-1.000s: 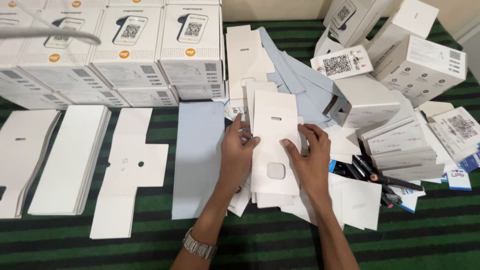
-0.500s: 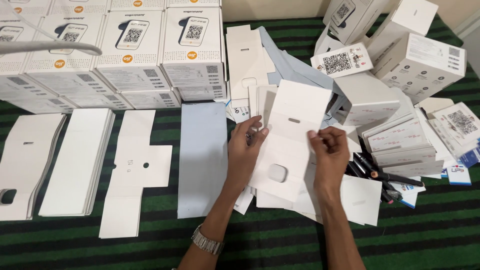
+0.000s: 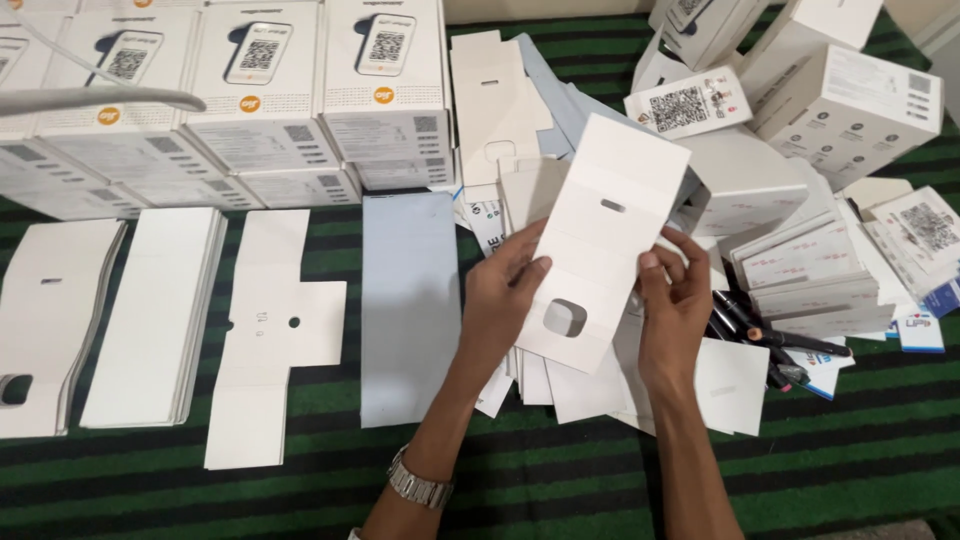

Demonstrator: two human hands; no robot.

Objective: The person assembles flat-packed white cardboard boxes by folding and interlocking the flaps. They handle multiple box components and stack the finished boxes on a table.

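- I see both hands holding one white card insert [image 3: 590,250] lifted above the loose pile of inserts [image 3: 600,385] on the green striped cloth [image 3: 820,450].
- My left hand [image 3: 500,305] pinches the insert's left edge, thumb on the front face and the other fingers behind; my right hand [image 3: 675,300] grips the right edge the same way, fingers curled behind it.
- The insert's long axis runs from its lower end, between my palms, up and a little to the right, away from me. The two hands sit level on opposite sides, neither nearer.
- I count two cut-outs in the insert: a narrow slot in the upper half, a rounded square window near the lower end.
- Left of the insert lie four flat lots: a pale blue-white sheet [image 3: 410,310], a notched blank [image 3: 270,330], and two stacks of blanks [image 3: 150,310] beyond it.
- Behind those, printed boxes [image 3: 250,100] stand in rows; I cannot count them all.
- Right of the insert, more boxes [image 3: 850,100] are heaped with leaflets and some black pens [image 3: 750,325].
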